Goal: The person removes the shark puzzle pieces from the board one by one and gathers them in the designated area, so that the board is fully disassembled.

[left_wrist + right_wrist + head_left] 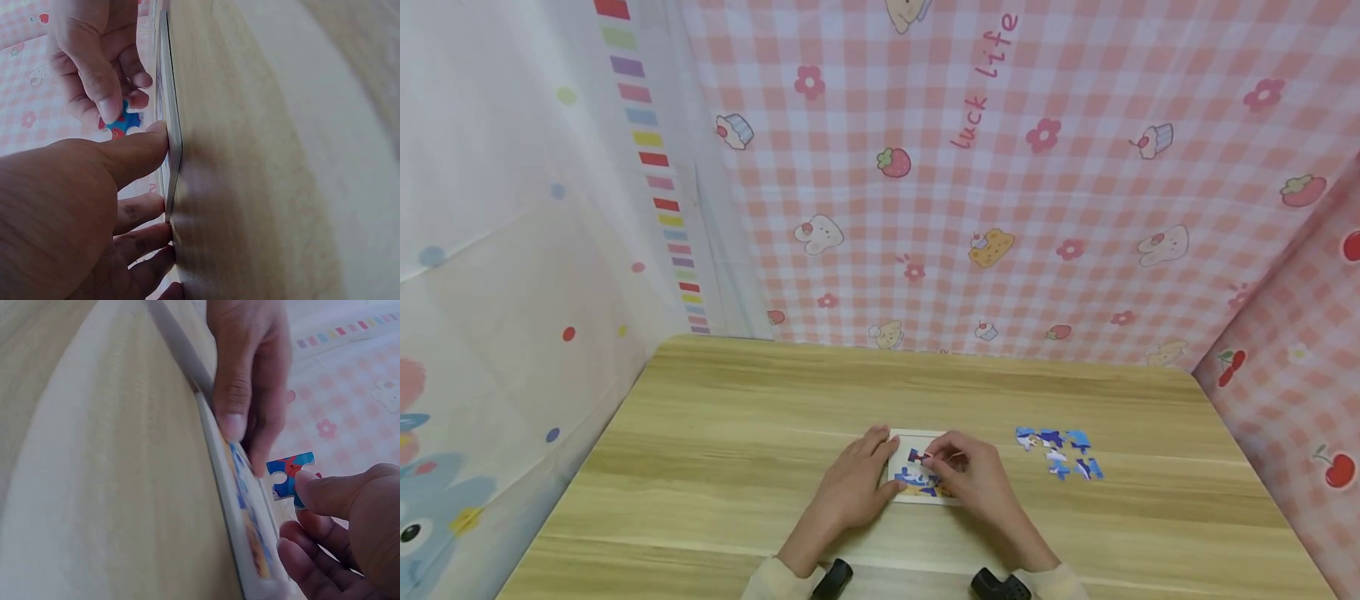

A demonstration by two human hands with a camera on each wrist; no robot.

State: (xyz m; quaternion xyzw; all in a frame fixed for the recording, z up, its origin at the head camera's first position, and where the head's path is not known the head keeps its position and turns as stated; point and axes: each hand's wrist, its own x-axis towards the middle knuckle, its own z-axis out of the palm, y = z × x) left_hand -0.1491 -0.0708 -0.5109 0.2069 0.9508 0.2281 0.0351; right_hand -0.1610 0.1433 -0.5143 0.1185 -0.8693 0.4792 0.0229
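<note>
Right hand (973, 475) fingers pinch 1 puzzle piece (289, 477) just above the tray (901, 439), which holds several joined pieces. Left hand (853, 483) fingers, spread, press the tray's edge. Loose pieces (1060, 452) lie on the tabletop (737, 433).

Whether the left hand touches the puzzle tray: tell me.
Touching. The left wrist view shows the left hand with its thumb pressed against the edge of the puzzle tray.

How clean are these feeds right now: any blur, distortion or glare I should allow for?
Head view: even light, wide-angle bending at the edges, puzzle board small. Left wrist view: table soft and streaked, left hand looming large. Right wrist view: table blurred, puzzle piece fairly sharp. No harsh glare in any view.
</note>
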